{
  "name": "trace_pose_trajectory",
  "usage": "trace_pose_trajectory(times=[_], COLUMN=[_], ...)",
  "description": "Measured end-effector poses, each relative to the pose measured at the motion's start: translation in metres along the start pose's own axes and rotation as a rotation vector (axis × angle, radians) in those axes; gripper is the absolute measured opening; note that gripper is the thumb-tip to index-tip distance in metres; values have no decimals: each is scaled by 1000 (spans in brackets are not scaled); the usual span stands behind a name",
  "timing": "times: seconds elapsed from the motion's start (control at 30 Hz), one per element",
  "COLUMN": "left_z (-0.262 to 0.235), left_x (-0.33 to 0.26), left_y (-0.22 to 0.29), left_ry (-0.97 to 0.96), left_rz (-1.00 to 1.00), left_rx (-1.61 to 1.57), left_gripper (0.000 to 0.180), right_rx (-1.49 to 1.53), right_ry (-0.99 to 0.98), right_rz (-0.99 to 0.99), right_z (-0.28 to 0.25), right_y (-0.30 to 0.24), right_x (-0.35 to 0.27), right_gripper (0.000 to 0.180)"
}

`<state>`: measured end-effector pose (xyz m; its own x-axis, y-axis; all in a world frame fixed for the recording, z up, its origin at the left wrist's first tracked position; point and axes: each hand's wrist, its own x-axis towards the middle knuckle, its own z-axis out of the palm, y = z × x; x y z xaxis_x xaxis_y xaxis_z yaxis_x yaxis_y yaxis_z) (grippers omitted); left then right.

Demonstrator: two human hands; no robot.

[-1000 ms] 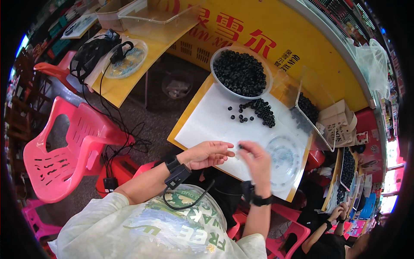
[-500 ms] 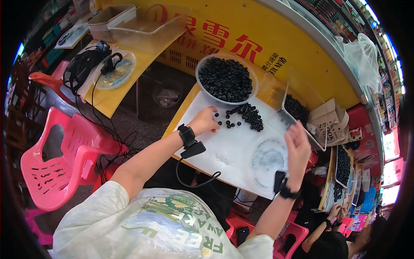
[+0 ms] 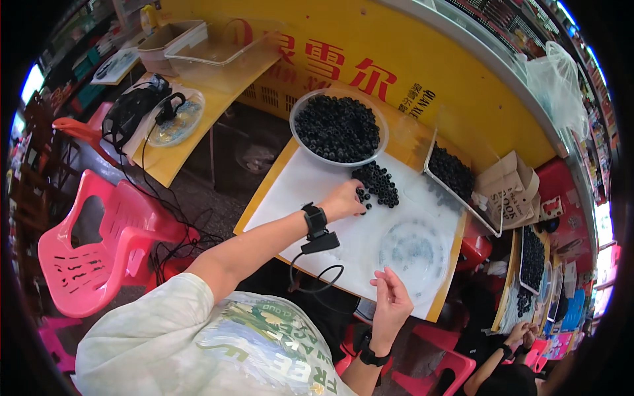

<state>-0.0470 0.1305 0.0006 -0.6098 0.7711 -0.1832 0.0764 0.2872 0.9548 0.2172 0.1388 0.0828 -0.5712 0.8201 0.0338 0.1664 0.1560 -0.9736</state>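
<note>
A little heap of small black rings (image 3: 378, 183) lies on the white board (image 3: 290, 195), just below the big clear bowl (image 3: 338, 129) that is full of the same rings. The left hand (image 3: 342, 200) reaches out to the near edge of the heap. Its fingertips are pinched close together on one or two rings, but they are too small to say just how many it holds.

The right hand (image 3: 391, 302) hangs low, near the front edge of the board, beside a flat clear lid (image 3: 415, 252). Its fingers are curled loosely and seem to hold nothing.

The rings are tiny and round. A bump from the left hand could push the heap apart, and some rings might roll off the board to the floor. A weak pinch could let a ring drop. The black cable (image 3: 316, 272) hanging from the wrist strap could drag over the board and sweep loose rings away. A tray (image 3: 450, 173) of more rings sits close on the right.
</note>
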Motion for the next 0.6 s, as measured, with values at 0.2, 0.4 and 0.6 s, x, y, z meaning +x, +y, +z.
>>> trace_pose_trajectory(times=[0.2,0.4,0.6], left_z=[-35,-127,-186], left_x=[-37,-26,12], left_y=[42,61,66], left_ry=[69,292,28], left_rz=[224,493,300], left_rx=[196,372,660], left_gripper=[49,26,73], right_rx=[-44,-292,-233], right_ry=[-64,-193,-300], right_rz=[-71,-277,-303], right_z=[11,37,104], right_y=[-8,-59,-111], right_x=[5,45,145], right_gripper=[21,23,31])
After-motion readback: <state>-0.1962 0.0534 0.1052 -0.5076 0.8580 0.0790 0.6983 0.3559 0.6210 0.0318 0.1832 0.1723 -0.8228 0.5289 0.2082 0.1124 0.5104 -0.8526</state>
